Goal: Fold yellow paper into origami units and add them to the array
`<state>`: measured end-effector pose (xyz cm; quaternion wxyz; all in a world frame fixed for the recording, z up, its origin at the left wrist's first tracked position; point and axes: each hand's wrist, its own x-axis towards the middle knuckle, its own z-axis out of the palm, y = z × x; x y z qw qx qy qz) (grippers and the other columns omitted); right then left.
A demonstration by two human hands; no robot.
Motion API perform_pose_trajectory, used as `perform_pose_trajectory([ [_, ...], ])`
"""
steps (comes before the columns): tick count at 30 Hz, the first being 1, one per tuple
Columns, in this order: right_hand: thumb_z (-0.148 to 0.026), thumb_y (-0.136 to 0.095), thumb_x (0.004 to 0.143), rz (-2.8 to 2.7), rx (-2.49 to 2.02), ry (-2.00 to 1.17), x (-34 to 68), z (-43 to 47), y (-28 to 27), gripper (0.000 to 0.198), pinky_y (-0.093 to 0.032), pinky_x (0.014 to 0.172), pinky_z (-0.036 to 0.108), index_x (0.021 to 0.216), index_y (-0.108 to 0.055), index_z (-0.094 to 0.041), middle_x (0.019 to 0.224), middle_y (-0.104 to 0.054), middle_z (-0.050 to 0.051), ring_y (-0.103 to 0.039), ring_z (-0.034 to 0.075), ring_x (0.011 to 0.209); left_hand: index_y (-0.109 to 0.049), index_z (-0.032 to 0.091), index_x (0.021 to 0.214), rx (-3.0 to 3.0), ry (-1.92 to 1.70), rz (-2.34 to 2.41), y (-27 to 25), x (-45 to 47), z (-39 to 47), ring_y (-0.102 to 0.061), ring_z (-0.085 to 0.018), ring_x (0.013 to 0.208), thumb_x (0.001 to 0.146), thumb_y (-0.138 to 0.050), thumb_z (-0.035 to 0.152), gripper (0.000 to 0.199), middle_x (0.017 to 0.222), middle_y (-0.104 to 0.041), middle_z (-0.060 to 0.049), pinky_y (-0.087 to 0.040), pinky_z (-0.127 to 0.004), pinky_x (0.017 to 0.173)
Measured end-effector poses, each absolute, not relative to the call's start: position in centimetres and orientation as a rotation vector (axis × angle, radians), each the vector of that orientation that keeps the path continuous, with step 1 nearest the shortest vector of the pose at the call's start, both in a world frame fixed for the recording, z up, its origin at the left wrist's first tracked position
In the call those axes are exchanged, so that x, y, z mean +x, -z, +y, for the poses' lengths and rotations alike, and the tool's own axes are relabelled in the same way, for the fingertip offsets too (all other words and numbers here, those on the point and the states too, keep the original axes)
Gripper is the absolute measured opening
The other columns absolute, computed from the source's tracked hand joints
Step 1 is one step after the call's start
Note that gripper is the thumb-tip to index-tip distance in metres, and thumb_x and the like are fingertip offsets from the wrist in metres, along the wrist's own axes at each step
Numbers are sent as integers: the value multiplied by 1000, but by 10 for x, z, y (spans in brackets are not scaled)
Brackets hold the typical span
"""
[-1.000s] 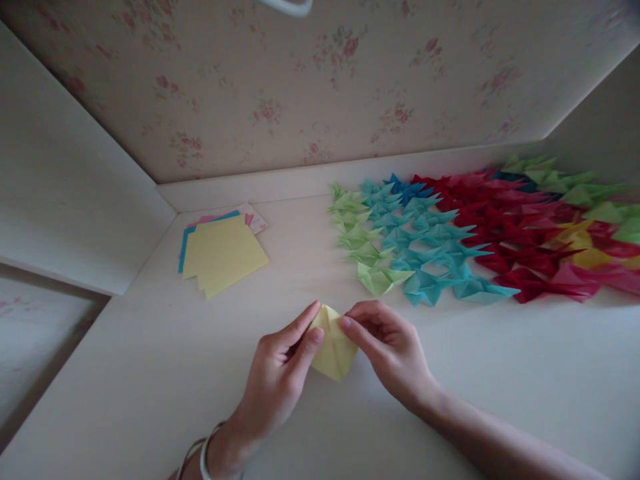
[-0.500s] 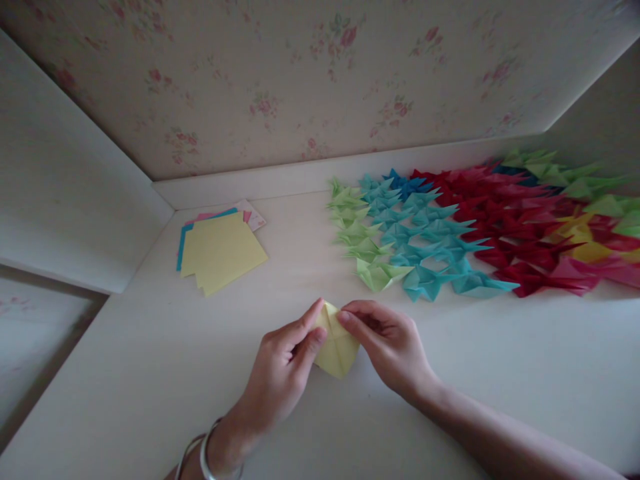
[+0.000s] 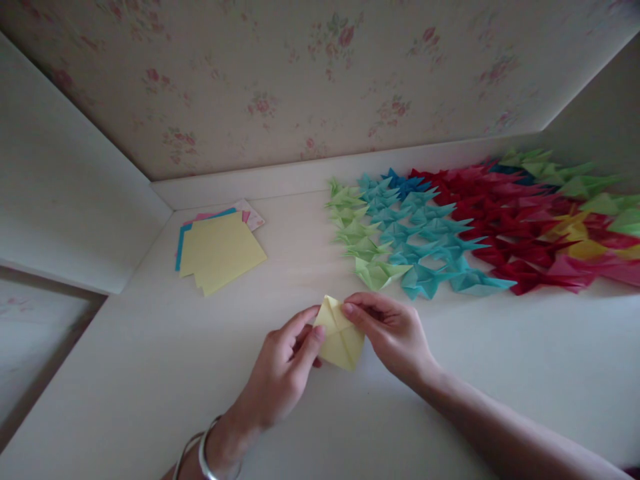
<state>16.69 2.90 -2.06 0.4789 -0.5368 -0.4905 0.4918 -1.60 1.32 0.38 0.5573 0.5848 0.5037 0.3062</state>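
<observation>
A small folded piece of yellow origami paper (image 3: 344, 341), diamond-shaped with crossing creases, is held up between both hands above the white tabletop. My left hand (image 3: 287, 363) pinches its left edge, thumb on the near face and fingers behind. On the upper right edge, the thumb and forefinger of my right hand (image 3: 393, 333) grip the paper near its top corner. The fingers behind the paper are partly hidden. Two bangles (image 3: 203, 450) circle my left wrist.
At the left lies a stack of square paper sheets (image 3: 225, 253), yellow on top with blue and pink beneath. Many folded paper cranes stand in rows at the right: light green (image 3: 379, 270), turquoise (image 3: 425, 280), red (image 3: 525, 273). A white ledge (image 3: 280, 180) and floral wall (image 3: 300, 80) bound the back.
The folded yellow paper has turned slightly, its lower corner swinging right. My left forefinger has moved down from the top corner, leaving more of the paper showing.
</observation>
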Motion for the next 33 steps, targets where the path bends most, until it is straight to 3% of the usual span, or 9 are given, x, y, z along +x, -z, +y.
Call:
perform_pose_trajectory([
  [4, -37, -69, 84, -1368, -1264, -1233, 163, 26, 18, 19, -48, 56, 24, 78, -76, -20, 72, -72, 3, -63, 16, 63, -66, 17, 113, 1347, -822, 1267, -5, -16, 15, -66, -16, 70, 92, -58, 44, 35, 82, -73, -5, -50, -21, 58],
  [9, -37, -70, 83, -1394, -1188, -1395, 160, 24, 18, 19, -49, 60, 24, 84, -74, -18, 75, -74, 4, -65, 16, 67, -68, 17, 90, 1601, -806, 1443, 2, -20, 16, -56, -14, 60, 95, -53, 40, 27, 69, -65, -1, -42, -20, 53],
  [12, -44, -70, 83, -1343, -1166, -1578, 162, 25, 19, 31, -46, 55, 22, 97, -72, -16, 74, -72, 3, -63, 15, 65, -65, 18, 88, 1658, -833, 1474, 3, -21, 17, -55, -13, 59, 97, -51, 37, 26, 68, -63, 0, -41, -20, 53],
  [17, -45, -62, 90, -1488, -1162, -1573, 166, 27, 15, 32, -47, 62, 23, 87, -76, -16, 82, -74, 4, -65, 17, 73, -63, 18, 90, 1745, -812, 1492, 3, -21, 19, -55, -13, 58, 98, -48, 35, 24, 68, -63, 1, -41, -21, 53],
  [23, -45, -66, 86, -1413, -1154, -1625, 167, 29, 15, 31, -49, 63, 24, 93, -76, -16, 84, -74, 4, -65, 17, 74, -61, 19, 89, 1804, -820, 1480, 3, -21, 18, -55, -13, 58, 98, -48, 34, 22, 69, -62, 2, -40, -21, 54],
  [27, -38, -76, 77, -1376, -1088, -1764, 165, 28, 17, 33, -49, 61, 22, 102, -74, -16, 86, -74, 3, -65, 16, 72, -60, 19, 90, 1793, -791, 1419, 3, -20, 17, -57, -12, 61, 99, -47, 33, 21, 71, -63, 2, -42, -20, 58],
  [33, -29, -74, 80, -1398, -1110, -1708, 160, 23, 14, 21, -49, 62, 22, 99, -75, -18, 87, -73, 2, -64, 15, 72, -60, 19, 90, 1760, -760, 1386, 3, -19, 16, -58, -13, 63, 99, -47, 33, 21, 72, -63, 1, -43, -21, 59],
])
